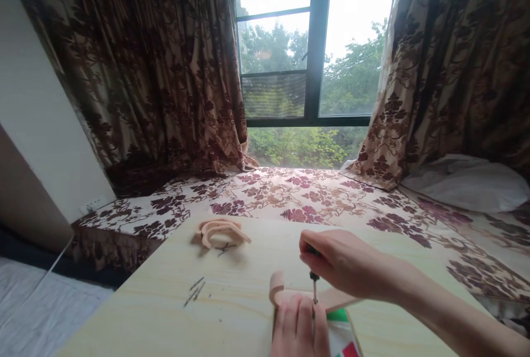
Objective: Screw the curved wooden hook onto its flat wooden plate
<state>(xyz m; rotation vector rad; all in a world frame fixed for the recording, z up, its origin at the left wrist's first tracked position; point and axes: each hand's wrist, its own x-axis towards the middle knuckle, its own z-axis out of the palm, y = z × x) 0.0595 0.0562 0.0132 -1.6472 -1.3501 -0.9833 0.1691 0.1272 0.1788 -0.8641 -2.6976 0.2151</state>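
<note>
My right hand (pixel 337 263) is wrapped round the dark handle of a screwdriver (pixel 314 282), its shaft pointing down at a curved light-wood piece (pixel 304 295). My left hand (pixel 298 326) presses its fingers on the near edge of that piece, beside the screwdriver tip. Under the wood and my left hand lies a flat item with green and red patches (pixel 338 315). More curved wooden pieces (pixel 221 231) rest on the table at the back left, with a few dark screws (pixel 226 248) against them. Several more screws (pixel 194 291) lie nearer, left of my hands.
The pale wooden table (pixel 157 313) fills the lower middle. Behind it is a ledge with flowered cloth (pixel 304 197), below a window between patterned curtains (pixel 186 70). A white bag or pillow (pixel 467 183) sits on the ledge at the right.
</note>
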